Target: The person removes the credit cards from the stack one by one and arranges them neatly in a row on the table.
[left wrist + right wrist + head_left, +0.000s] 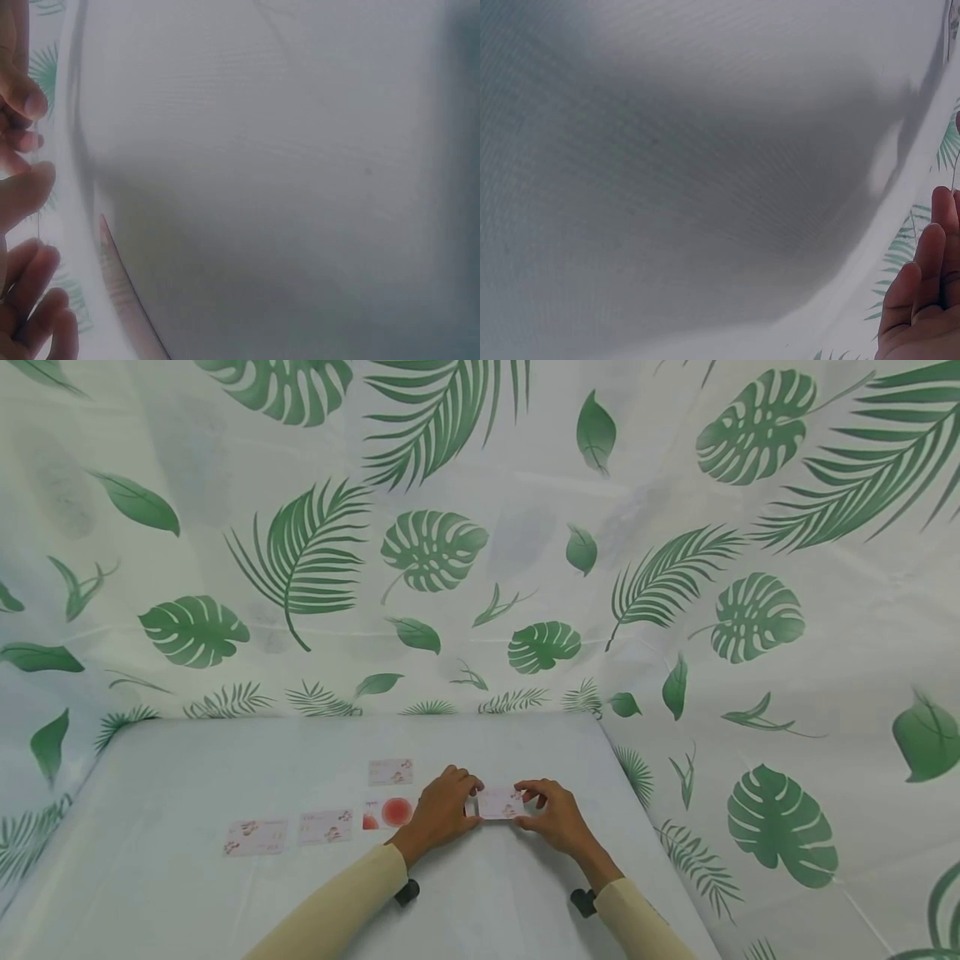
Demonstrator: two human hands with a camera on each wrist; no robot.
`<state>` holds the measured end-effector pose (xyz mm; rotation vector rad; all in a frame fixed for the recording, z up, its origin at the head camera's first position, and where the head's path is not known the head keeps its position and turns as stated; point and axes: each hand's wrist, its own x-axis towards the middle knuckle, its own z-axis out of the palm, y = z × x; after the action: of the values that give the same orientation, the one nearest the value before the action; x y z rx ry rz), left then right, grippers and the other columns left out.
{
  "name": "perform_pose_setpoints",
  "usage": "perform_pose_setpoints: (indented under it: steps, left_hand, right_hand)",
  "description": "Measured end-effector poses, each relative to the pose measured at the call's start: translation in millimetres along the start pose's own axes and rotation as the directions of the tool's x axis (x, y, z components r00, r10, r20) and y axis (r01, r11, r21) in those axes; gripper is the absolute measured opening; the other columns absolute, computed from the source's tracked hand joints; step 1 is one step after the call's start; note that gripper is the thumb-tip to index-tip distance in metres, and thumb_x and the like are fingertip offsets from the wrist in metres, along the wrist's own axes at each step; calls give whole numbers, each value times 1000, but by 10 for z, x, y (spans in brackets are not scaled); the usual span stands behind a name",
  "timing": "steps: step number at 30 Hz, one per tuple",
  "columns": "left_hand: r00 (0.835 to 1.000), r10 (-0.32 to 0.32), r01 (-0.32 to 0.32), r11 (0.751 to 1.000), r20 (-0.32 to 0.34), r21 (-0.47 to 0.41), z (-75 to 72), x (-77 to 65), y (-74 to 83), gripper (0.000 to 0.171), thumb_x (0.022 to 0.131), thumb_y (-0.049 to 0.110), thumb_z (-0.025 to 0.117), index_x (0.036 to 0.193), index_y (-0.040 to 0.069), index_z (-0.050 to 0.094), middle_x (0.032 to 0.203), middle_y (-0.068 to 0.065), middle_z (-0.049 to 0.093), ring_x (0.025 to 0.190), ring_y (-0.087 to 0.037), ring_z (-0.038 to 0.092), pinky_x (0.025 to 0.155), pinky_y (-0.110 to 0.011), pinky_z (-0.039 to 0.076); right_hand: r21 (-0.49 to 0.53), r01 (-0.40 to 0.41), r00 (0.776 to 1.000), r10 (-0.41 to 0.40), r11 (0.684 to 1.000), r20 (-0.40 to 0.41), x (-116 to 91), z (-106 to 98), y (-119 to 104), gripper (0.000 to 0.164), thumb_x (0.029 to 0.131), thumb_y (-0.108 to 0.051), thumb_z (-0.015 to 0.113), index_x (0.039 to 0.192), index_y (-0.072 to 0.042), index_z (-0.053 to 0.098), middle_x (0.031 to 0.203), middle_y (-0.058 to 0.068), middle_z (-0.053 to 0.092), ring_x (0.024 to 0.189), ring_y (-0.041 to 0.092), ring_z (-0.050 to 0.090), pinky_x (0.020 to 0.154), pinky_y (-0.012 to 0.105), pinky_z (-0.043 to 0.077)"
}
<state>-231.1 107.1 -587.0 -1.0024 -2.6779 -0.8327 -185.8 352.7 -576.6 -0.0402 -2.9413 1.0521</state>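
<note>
Between my two hands, over the right half of the table, is a pale pink card (498, 803) with a small reddish flower print. My left hand (437, 806) pinches its left edge with thumb and fingertips. At the right edge, my right hand (561, 820) grips it the same way. Only the fingers (34, 281) of the left hand show in the left wrist view, where the card is a thin edge-on line. The right wrist view has the right hand (922, 300) at its lower right, most of the card out of frame.
On the white table (172, 777), left of my hands, lie a card with a red circle (396, 812), partly behind my left hand, and a pale card (391, 771) above it. Further left are two more pale cards (325, 827) in a row. Leaf-patterned curtains (480, 610) enclose the table.
</note>
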Motion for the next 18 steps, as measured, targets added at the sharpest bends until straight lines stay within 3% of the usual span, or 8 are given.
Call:
perform_pose_setpoints:
  steps: [18]
  left_hand:
    - [999, -41, 39, 998, 24, 52, 112, 49, -30, 48, 79, 38, 96, 115, 14, 77, 101, 0, 68, 98, -18, 58, 86, -34, 54]
  right_hand:
    - [-19, -8, 1000, 8, 1000, 4, 50, 55, 22, 54, 77, -9, 94, 127, -19, 76, 100, -2, 69, 93, 20, 55, 77, 28, 41]
